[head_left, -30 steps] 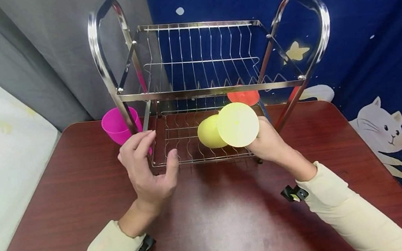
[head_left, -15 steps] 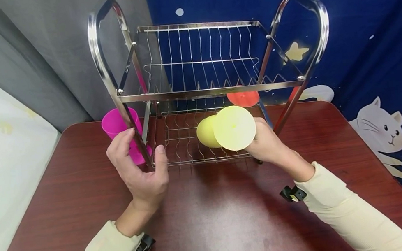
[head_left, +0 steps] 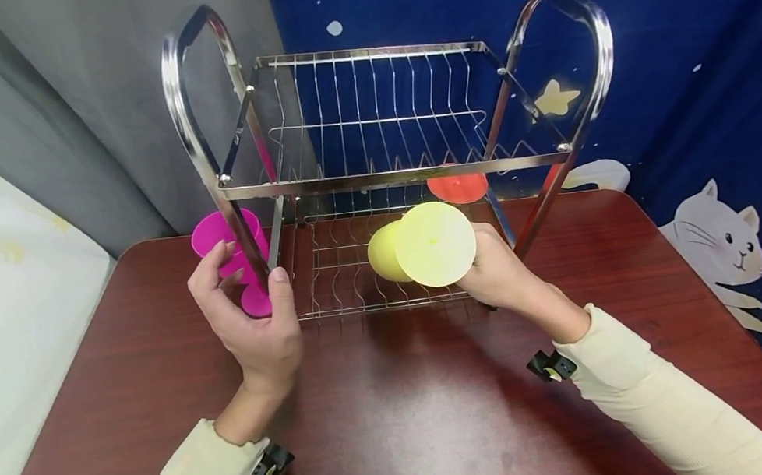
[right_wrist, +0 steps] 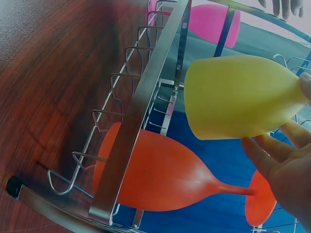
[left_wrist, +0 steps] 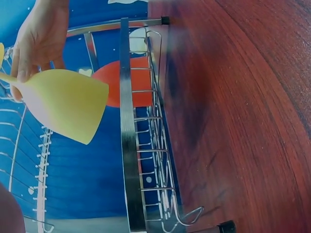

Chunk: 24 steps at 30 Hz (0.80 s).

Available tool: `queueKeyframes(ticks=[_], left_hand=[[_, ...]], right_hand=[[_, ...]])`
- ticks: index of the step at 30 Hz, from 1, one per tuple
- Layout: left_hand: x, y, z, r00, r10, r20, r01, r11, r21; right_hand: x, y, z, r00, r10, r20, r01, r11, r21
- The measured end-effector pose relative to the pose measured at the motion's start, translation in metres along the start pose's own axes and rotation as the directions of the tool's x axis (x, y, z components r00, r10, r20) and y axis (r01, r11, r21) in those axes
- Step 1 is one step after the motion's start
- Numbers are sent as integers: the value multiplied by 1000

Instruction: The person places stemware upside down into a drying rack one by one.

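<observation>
My left hand (head_left: pixel 254 334) shifted left toward the pink cup (head_left: pixel 211 229) beside the rack (head_left: pixel 388 178), fingers and thumb spread; my right hand (head_left: pixel 497 267) pinched the yellow cup (head_left: pixel 427 245) by its stem near the lower shelf (head_left: pixel 361 310).

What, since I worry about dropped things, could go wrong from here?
The right hand holds the yellow cup mouth down near its stem, so it might slip. The red cup, upside down on the lower shelf of the rack, is close by and could get knocked. The left hand's fingers are near the upright pink cup, which might topple.
</observation>
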<state>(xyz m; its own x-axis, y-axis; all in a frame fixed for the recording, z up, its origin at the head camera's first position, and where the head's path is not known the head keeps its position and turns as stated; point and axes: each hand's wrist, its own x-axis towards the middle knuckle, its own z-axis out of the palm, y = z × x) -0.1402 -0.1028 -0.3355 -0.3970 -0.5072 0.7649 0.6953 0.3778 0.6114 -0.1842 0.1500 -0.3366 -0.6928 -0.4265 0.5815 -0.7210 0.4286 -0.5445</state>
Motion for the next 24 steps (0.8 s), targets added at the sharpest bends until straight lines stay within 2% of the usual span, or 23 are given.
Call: queueKeyframes(ticks=[7,11,14,20,24], left_hand=[[4,-4,-3,991,-130,16,130,992,9],[6,-7,-4,984,-172,48,173,985,-9],[8,-7,-5,982,-171,78,171,985,9],[11,-10,-7,986,-143,86,138,988,66],[10,-20,-8,989,-118,92,112,991,75]], right_hand=[[2,0,2,1000,-16,0,16,1000,-25],[4,0,3,1000,-10,6,11,999,-31],[5,0,4,1000,3,10,-2,999,-38],[7,0,9,1000,19,5,-19,999,-46],[9,0,13,999,43,-21,-44,997,-58]])
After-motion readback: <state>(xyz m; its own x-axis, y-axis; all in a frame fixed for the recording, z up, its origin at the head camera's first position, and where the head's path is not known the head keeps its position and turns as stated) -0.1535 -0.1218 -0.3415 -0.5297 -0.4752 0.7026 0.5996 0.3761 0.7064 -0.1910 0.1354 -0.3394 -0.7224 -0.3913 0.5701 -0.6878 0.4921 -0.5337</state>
